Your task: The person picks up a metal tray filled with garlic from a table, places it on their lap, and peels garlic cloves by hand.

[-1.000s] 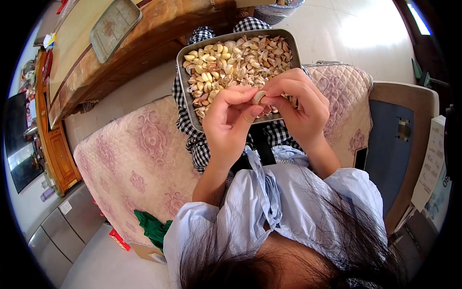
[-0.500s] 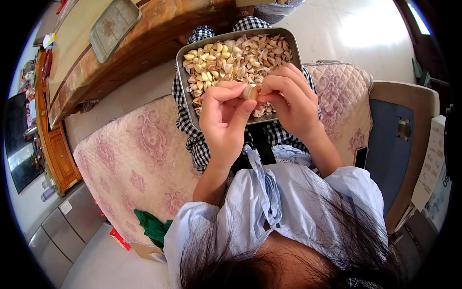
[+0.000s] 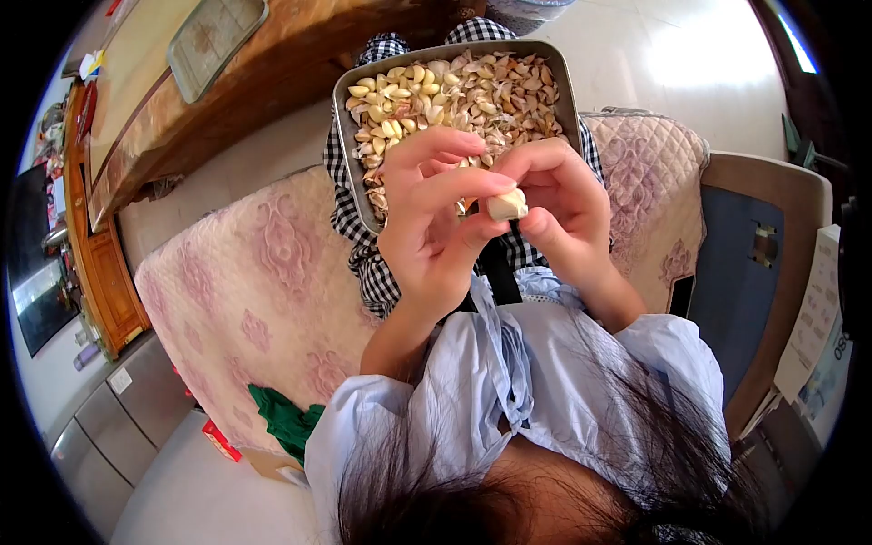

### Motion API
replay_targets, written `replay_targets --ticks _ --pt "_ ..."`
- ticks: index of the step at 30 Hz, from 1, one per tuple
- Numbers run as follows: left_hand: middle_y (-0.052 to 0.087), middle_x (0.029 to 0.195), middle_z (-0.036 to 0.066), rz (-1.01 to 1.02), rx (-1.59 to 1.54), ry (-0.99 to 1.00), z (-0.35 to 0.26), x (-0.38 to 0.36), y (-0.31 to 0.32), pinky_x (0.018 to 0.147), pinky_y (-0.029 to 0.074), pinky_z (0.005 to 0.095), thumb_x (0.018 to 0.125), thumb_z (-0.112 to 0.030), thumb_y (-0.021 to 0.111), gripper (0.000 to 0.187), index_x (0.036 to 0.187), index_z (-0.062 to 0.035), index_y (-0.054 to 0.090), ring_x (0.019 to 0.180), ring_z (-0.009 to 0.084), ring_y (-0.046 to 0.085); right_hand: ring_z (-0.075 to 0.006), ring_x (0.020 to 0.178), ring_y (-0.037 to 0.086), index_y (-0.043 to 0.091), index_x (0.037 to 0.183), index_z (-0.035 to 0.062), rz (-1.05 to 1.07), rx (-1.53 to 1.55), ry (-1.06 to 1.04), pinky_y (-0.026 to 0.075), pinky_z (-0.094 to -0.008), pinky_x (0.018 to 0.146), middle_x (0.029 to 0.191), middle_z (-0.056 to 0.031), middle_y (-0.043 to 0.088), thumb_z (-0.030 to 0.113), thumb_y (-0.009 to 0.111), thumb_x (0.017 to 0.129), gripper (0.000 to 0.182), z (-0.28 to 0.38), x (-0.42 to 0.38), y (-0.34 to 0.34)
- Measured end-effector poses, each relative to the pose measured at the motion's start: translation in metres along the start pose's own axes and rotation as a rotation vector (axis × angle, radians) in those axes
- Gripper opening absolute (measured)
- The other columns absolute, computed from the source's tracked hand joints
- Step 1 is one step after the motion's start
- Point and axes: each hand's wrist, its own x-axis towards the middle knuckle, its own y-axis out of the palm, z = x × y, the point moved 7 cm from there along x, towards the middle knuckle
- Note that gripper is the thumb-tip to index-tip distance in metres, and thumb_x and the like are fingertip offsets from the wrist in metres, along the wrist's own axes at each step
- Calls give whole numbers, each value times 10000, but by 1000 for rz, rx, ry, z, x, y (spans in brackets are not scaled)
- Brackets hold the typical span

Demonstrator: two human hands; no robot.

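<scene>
A pale garlic clove [image 3: 507, 205] is pinched between the fingertips of both hands, above the near side of a metal tray [image 3: 341, 136] on my lap. My left hand [image 3: 425, 209] holds it from the left with thumb and index finger; its other fingers are curled. From the right, my right hand [image 3: 568, 204] grips it with thumb and index finger. Garlic cloves [image 3: 509, 95] fill the tray: smooth, pale yellow ones lie at the upper left, ones with papery skin on the right.
A quilted, patterned cover [image 3: 263, 263] spreads under and beside me. At the upper left stands a wooden table [image 3: 154, 109] with a flat tray [image 3: 216, 41]. A green cloth [image 3: 286, 422] lies lower left, a phone [image 3: 680, 296] at the right near a blue-padded armrest [image 3: 740, 272].
Both hands have moved slightly toward my body and right with the clove. More of its pale surface now shows. My left fingers have shifted over its top.
</scene>
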Motion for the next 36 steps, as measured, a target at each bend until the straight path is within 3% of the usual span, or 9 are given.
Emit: replay_targets --ticks 7,12,18,27,36 --pt "437 1012 77 14 131 23 -8 1 3 678 374 230 736 -39 615 185 918 -55 644 830 146 468 -111 768 534 457 986 -7 32 267 118 441 -226 671 875 -81 548 80 570 811 226 -5 0 -2" --pt "477 957 80 26 264 -1 -17 0 6 628 416 250 686 14 651 286 963 -41 614 765 165 499 -102 729 526 464 982 -6 10 450 181 435 -218 630 858 -81 554 55 559 809 207 -9 1 -1" --pt "575 806 109 11 273 69 -20 -4 8 621 437 276 662 13 687 319 952 21 555 695 211 543 -95 725 526 467 978 -7 -96 237 92 426 -205 616 859 -81 562 60 553 815 196 -2 4 -11" --pt "589 825 120 22 374 24 -9 -2 10 643 446 282 691 18 662 209 878 35 571 712 221 557 -56 651 512 453 950 26 -159 132 173 406 -164 568 807 -38 567 117 553 834 178 -6 1 -17" --pt "598 799 142 91 513 144 -13 5 18 614 457 279 693 84 618 147 820 51 552 683 226 567 -64 686 536 446 922 5 -269 -96 23 430 -176 593 806 -56 564 73 549 831 153 1 1 -23"
